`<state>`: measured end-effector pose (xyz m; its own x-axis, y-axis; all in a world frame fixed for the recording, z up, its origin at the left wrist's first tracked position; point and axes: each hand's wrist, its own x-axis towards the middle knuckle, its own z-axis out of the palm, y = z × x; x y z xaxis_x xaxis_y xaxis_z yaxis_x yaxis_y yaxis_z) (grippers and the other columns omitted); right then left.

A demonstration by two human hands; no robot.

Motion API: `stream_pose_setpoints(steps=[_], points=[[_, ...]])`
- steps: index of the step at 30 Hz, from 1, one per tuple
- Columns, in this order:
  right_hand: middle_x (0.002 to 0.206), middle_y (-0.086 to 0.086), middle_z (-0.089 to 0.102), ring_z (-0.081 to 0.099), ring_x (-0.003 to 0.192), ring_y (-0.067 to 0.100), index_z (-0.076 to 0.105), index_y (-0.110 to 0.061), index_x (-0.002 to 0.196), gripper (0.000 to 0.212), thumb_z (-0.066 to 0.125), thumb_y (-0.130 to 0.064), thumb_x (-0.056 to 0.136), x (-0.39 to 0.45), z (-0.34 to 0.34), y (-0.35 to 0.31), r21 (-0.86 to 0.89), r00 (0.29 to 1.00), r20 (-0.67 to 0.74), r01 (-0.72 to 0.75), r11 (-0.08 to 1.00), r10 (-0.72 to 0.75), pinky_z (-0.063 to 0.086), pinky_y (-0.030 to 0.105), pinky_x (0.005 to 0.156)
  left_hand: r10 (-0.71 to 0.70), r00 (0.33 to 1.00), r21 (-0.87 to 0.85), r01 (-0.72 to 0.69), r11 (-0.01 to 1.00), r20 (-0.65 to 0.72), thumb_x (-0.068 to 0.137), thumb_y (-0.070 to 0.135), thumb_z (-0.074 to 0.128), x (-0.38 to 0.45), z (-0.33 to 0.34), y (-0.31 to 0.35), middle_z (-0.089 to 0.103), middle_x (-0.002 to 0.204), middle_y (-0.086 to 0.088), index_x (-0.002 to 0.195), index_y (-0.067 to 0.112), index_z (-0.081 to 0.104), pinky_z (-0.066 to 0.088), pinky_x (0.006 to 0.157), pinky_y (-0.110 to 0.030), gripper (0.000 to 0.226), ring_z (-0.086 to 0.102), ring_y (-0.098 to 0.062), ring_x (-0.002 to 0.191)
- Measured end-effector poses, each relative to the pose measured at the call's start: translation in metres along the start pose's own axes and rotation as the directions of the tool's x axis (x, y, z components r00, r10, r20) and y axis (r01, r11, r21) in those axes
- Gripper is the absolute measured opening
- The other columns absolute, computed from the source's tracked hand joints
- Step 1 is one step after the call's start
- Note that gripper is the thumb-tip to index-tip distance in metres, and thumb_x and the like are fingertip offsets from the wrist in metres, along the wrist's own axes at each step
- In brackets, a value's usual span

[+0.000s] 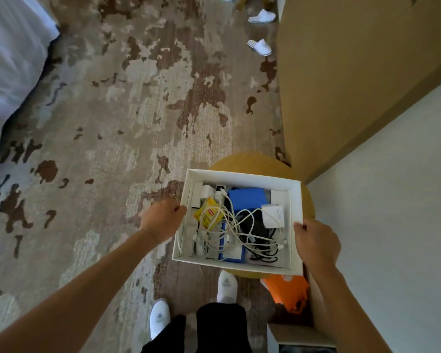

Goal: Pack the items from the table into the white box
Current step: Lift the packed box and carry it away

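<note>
Head view, white box [296, 225] between left hand [163, 220], right hand [316, 243]

Head camera looks steeply down, arm's reach above floor.

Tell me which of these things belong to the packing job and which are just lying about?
Part of the job:
open white cardboard box, gripped by left hand and right hand
tangled white cables
blue rectangular box
yellow tea sachet
white charger block

Lying about:
two white slippers on the carpet
orange bag
white bedding
</note>
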<state>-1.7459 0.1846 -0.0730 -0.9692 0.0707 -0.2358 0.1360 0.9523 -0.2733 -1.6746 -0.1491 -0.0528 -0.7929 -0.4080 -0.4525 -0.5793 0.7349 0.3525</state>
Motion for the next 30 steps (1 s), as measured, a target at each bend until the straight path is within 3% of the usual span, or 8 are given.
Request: stream_pose_setpoints(steps=[4,12,19,30], points=[[0.05,-0.002,0.045,0.038,0.044,0.011,0.042,-0.019,0.054,0.046,0.058,-0.025,0.097,0.045,0.024,0.017,-0.003,1.0,0.028,0.013,1.0,-0.013,0.023,0.023,0.047,-0.011,0.999,0.035,0.01,0.999,0.042,0.095,0.028,0.048,0.04,0.03,0.018,0.056,0.059,-0.008,0.059,0.01,0.052,0.037,0.05,-0.029,0.041,0.054,-0.023,0.056],[0.048,-0.005,0.038,0.032,0.041,0.009,0.04,-0.019,0.053,0.048,0.058,-0.023,0.098,0.095,0.068,0.044,-0.015,0.995,0.1,0.029,0.999,-0.027,0.02,0.022,0.047,-0.034,0.986,0.068,0.023,0.997,0.163,0.096,0.027,0.048,0.097,0.075,0.036,0.068,0.072,-0.017,0.07,0.001,0.063,0.055,0.063,-0.039,0.039,0.067,-0.031,0.069],[0.05,-0.003,0.038,0.031,0.044,0.013,0.043,-0.018,0.055,0.045,0.057,-0.022,0.098,0.109,0.098,0.06,-0.005,0.988,0.155,0.0,1.0,0.001,0.024,0.023,0.048,-0.063,0.977,0.102,0.042,0.994,0.204,0.096,0.028,0.047,0.126,0.106,0.036,0.054,0.061,-0.007,0.06,0.012,0.051,0.04,0.056,-0.03,0.04,0.055,-0.028,0.062],[0.049,-0.005,0.037,0.032,0.042,0.01,0.04,-0.019,0.055,0.047,0.056,-0.024,0.098,0.116,0.108,0.066,-0.015,0.989,0.143,-0.033,0.999,0.034,0.02,0.023,0.047,-0.02,0.981,0.145,-0.008,0.989,0.195,0.098,0.031,0.045,0.146,0.123,0.037,0.053,0.063,-0.005,0.06,0.015,0.049,0.037,0.057,-0.03,0.041,0.054,-0.027,0.064]])
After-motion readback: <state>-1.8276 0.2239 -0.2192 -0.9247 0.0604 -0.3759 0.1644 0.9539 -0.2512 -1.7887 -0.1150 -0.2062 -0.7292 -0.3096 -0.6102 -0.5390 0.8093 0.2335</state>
